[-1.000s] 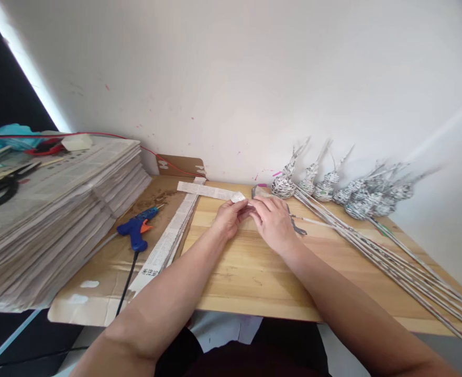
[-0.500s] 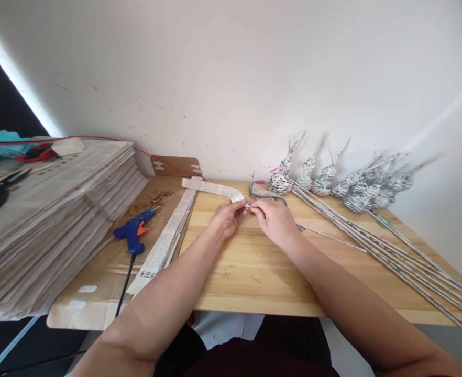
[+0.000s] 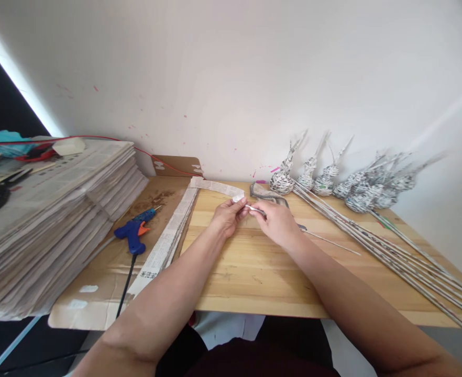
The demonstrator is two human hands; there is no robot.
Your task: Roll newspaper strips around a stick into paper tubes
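Observation:
A long newspaper strip [image 3: 217, 186] curves over the wooden table, and its near end narrows into a thin roll between my hands. My left hand [image 3: 230, 215] pinches the strip where it turns into the roll. Close on the right, my right hand [image 3: 275, 219] is closed round the rolled end, a thin paper tube. A thin rod [image 3: 331, 240] sticks out past my right wrist; whether it joins the roll is hidden by the hand. Just behind the right hand lies a folded grey cloth [image 3: 268, 194].
Left are a tall newspaper stack [image 3: 109, 204], a blue glue gun [image 3: 133, 230] on cardboard [image 3: 68, 309] and a pile of cut paper strips [image 3: 168, 238]. Several woven paper vessels [image 3: 282, 181] line the wall at right, beside long paper tubes [image 3: 376, 243].
The strip's far end has drawn in toward my hands as more of it is rolled up. The rod past my right wrist has shifted slightly left.

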